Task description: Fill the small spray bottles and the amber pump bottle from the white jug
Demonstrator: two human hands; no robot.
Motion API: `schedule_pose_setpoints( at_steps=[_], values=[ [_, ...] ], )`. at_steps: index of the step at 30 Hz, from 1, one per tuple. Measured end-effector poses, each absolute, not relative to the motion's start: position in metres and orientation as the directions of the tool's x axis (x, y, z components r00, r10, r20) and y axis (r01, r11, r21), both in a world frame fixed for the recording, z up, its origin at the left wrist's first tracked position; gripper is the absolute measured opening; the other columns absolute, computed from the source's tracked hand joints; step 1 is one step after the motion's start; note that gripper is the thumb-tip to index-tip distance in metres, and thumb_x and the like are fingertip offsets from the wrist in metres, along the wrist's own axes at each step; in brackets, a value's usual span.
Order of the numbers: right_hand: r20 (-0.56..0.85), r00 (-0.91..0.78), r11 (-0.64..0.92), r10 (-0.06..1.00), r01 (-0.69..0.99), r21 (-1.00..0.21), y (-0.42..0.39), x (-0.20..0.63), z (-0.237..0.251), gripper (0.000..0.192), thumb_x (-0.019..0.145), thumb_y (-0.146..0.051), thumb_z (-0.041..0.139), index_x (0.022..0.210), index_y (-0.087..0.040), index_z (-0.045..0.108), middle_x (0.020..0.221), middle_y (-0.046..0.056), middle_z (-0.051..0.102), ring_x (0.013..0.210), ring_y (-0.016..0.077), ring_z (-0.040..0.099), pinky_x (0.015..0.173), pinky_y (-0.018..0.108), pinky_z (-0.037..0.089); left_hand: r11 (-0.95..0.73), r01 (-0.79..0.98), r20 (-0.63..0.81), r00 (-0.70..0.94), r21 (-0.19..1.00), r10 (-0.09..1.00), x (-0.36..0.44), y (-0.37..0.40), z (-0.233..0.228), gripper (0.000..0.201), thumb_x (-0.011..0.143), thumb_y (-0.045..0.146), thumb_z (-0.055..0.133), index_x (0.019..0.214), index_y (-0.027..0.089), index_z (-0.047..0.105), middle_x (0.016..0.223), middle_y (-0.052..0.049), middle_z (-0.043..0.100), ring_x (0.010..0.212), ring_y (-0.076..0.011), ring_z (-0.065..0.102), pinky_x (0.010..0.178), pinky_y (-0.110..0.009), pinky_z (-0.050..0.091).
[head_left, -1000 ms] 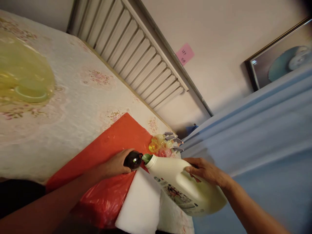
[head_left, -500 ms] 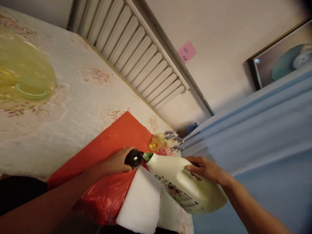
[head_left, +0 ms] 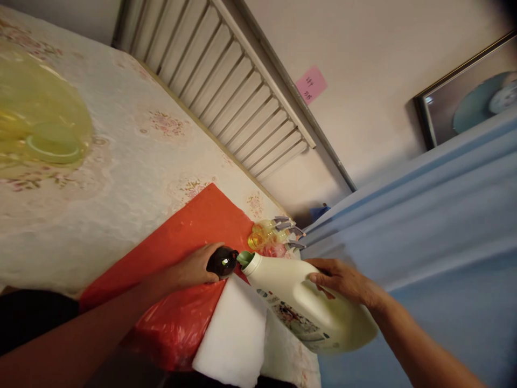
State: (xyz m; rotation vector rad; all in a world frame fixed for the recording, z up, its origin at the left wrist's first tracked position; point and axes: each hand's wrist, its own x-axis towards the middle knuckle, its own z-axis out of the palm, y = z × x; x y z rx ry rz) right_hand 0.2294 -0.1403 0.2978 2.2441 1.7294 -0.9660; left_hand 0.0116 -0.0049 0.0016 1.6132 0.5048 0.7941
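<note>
We see 2 hands at work over the near part of the table (head_left: 121, 178), which has a flowered cloth. Our left hand (head_left: 197, 264) has its fingers curled round a dark bottle (head_left: 220, 263), gripping it above the red plastic (head_left: 183, 229). Our right hand (head_left: 335, 279) is closed on the handle of a big pale jug (head_left: 291, 277), with fingertips showing through the handle's gap. The jug is tipped over, its mouth turned left towards the dark bottle, and the green piece (head_left: 244, 259) in that mouth sits right at the bottle's small tip; we cannot tell whether the 2 touch. As for progress, the jug's mouth is uncapped and both things are lined up, so we judge the setting-up done and a pour from 1 to the other to be in hand. No stream shows, and we cannot see how full either is, so how much is left stays unclear; neither has been set down. Below the jug's mouth, on the near side, lies a white block (head_left: 234, 331); just beyond are clear bottles (head_left: 262, 234) at the table's far edge, and a yellow basin (head_left: 44, 91) stands well apart on the left.
</note>
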Motion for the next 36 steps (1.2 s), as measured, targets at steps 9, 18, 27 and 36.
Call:
schedule_pose_setpoints(
  at_steps=[9, 18, 27, 36],
  values=[
    [-0.562, 0.111, -0.307, 0.819, 0.914, -0.267, -0.139, 0.225, 0.298, 0.042, 0.092, -0.059, 0.053, 0.097, -0.019, 0.064, 0.070, -0.002, 0.053, 0.054, 0.0104, 0.047, 0.052, 0.024, 0.038, -0.206, -0.118, 0.231, 0.671, 0.971, 0.704, 0.010, -0.005, 0.005, 0.062, 0.058, 0.017, 0.070, 0.119, 0.026, 0.059, 0.118, -0.002, 0.069, 0.111, -0.0310, 0.062, 0.092, -0.038, 0.049],
    [-0.562, 0.117, -0.308, 0.819, 0.916, -0.258, -0.140, 0.228, 0.298, 0.044, 0.091, -0.060, 0.053, 0.101, -0.019, 0.065, 0.070, -0.001, 0.054, 0.054, 0.0113, 0.049, 0.052, 0.024, 0.040, -0.203, -0.103, 0.218, 0.673, 0.974, 0.706, 0.008, -0.006, 0.009, 0.064, 0.057, 0.016, 0.071, 0.119, 0.025, 0.058, 0.120, -0.004, 0.068, 0.114, -0.0311, 0.060, 0.094, -0.040, 0.048],
    [-0.562, 0.109, -0.304, 0.820, 0.915, -0.266, -0.140, 0.229, 0.298, 0.043, 0.092, -0.058, 0.053, 0.103, -0.018, 0.065, 0.070, -0.001, 0.053, 0.054, 0.0105, 0.048, 0.051, 0.024, 0.039, -0.181, -0.094, 0.196, 0.680, 0.979, 0.706, 0.008, -0.006, 0.009, 0.063, 0.058, 0.017, 0.072, 0.119, 0.025, 0.058, 0.119, -0.005, 0.067, 0.113, -0.0321, 0.061, 0.093, -0.041, 0.048],
    [-0.566, 0.119, -0.310, 0.815, 0.917, -0.252, -0.139, 0.227, 0.299, 0.044, 0.092, -0.058, 0.053, 0.104, -0.018, 0.065, 0.070, -0.002, 0.052, 0.054, 0.0105, 0.048, 0.052, 0.024, 0.039, -0.188, -0.081, 0.192, 0.682, 0.979, 0.706, 0.007, -0.006, 0.013, 0.063, 0.058, 0.016, 0.070, 0.119, 0.026, 0.057, 0.121, -0.004, 0.066, 0.115, -0.0321, 0.059, 0.095, -0.042, 0.048]
  ],
)
